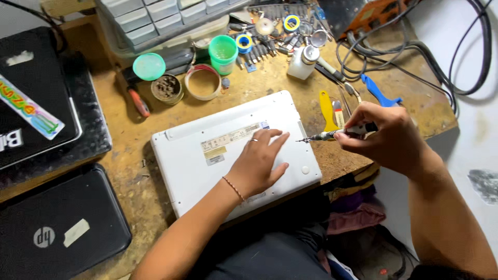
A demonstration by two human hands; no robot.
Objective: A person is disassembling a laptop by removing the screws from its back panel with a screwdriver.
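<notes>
My left hand [258, 165] lies flat, fingers spread, on the upturned white laptop [207, 155]; my right hand [386, 136] is clamped on a screwdriver [332, 135].

The screwdriver's tip hovers just off the laptop's right edge, near its far corner. The laptop's near edge overhangs the wooden bench [129, 140] toward my lap. Beyond the laptop sit a tape roll [202, 83] and a green cup [223, 53]; right of it, yellow [327, 111] and blue pry tools [378, 91]; left, two dark laptops [57, 223].
</notes>
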